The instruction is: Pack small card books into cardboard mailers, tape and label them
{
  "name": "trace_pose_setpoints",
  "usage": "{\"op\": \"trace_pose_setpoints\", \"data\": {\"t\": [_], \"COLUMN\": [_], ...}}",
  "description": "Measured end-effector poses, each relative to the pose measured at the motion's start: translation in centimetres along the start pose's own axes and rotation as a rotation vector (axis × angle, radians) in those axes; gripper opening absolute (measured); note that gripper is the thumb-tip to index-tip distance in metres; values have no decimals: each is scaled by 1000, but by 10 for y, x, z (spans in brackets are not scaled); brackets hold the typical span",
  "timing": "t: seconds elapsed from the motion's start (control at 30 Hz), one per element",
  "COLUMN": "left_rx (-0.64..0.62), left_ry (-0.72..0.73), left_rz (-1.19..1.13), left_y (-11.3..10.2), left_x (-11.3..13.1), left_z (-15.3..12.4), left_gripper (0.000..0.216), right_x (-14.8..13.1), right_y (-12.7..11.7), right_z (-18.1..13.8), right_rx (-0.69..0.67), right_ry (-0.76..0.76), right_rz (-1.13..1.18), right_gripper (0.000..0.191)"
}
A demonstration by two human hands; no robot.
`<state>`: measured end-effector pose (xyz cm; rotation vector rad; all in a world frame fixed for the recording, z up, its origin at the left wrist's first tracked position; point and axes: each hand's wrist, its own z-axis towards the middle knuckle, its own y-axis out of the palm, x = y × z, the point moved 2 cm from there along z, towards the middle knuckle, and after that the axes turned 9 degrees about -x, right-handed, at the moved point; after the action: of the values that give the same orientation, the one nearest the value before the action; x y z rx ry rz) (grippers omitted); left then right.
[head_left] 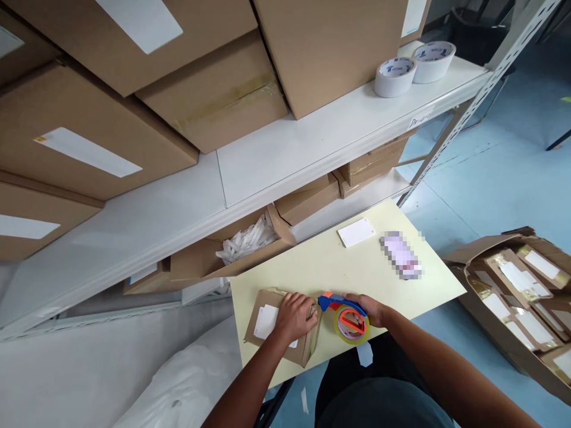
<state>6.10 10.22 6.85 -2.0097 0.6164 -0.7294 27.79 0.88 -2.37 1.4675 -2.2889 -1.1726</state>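
A small cardboard box (pixel 270 298) with white labels lies on the pale yellow table (pixel 321 267). My left hand (pixel 293 318) rests over it, fingers curled around its right edge. In my right hand (pixel 373 310) is a blue and orange tape dispenser (pixel 352 321) loaded with a roll of yellowish tape. Its blue and orange head is close to the box's right side, near my left fingertips. Whether tape runs between them I cannot tell.
A white card-like pad (pixel 355 232) and a blurred-out phone-like item (pixel 400 254) lie on the table. Behind stands a shelf (pixel 267 148) with large cartons and two white tape rolls (pixel 395 77). To the right, an open carton (pixel 486 252) holds several labelled small boxes.
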Motion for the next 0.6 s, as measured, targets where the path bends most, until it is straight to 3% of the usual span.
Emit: {"op": "trace_pose_setpoints", "data": {"t": [0.2,0.43,0.6], "left_rx": [64,188,202], "left_ry": [-120,-547,-696], "left_rz": [-21,30,49], "left_y": [-1,-10,-12], "left_x": [-14,-24,-30], "left_z": [7,34,40], "left_gripper": [21,28,33], "right_x": [2,-3,35], "right_y": [-4,31,19], "right_z": [-24,2,-13], "right_rx": [9,-33,-29], "right_ry": [-6,-162,-47], "right_rz": [-2,155,184], "right_gripper": [42,47,44]}}
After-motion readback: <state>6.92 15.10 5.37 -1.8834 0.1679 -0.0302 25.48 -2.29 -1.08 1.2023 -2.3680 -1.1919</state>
